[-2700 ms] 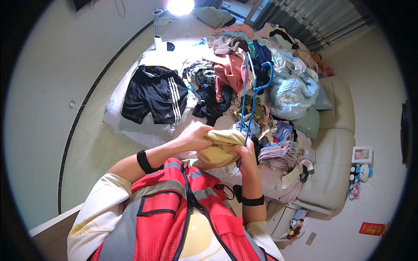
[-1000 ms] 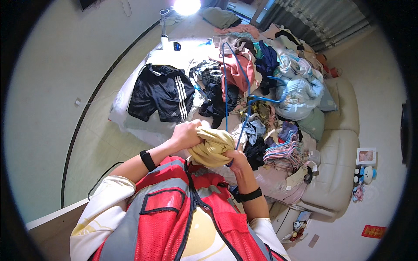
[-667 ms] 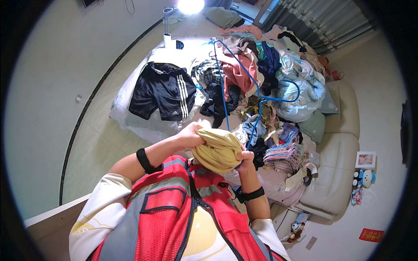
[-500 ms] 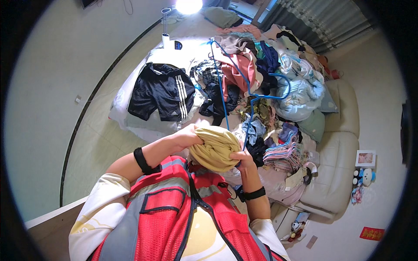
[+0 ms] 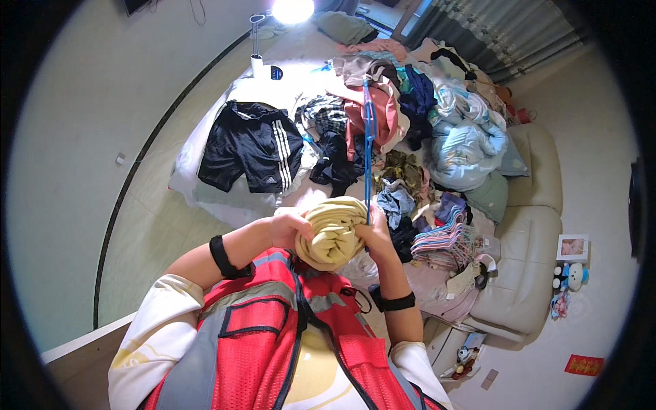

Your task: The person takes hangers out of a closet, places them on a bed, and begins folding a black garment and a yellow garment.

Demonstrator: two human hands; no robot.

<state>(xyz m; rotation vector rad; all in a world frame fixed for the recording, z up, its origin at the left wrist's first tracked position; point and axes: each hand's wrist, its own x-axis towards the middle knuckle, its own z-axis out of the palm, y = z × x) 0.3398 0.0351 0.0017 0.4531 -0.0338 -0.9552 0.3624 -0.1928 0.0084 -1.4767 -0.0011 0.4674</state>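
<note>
Both hands grip a bunched yellow garment (image 5: 330, 234), gathered into thick round folds in front of my chest. My left hand (image 5: 290, 229) is closed on its left side, the thumb pressing into the cloth. My right hand (image 5: 376, 236) closes on the opposite side and also keeps hold of a blue clothes hanger (image 5: 369, 137). That hanger points away from me over the bed and appears nearly edge-on, as a narrow strip. What kind of garment the yellow cloth is cannot be made out.
Black shorts (image 5: 251, 147) with white side stripes lie flat on the bed, left of a large heap of mixed clothes (image 5: 396, 181). Several hangers (image 5: 441, 240) are stacked at the right, near a cream sofa (image 5: 523, 273). A lit lamp (image 5: 292, 9) stands at the far end.
The blue hanger has turned from showing its wide outline to nearly edge-on. The yellow garment has shifted slightly left and tipped, its gathered folds now facing me.
</note>
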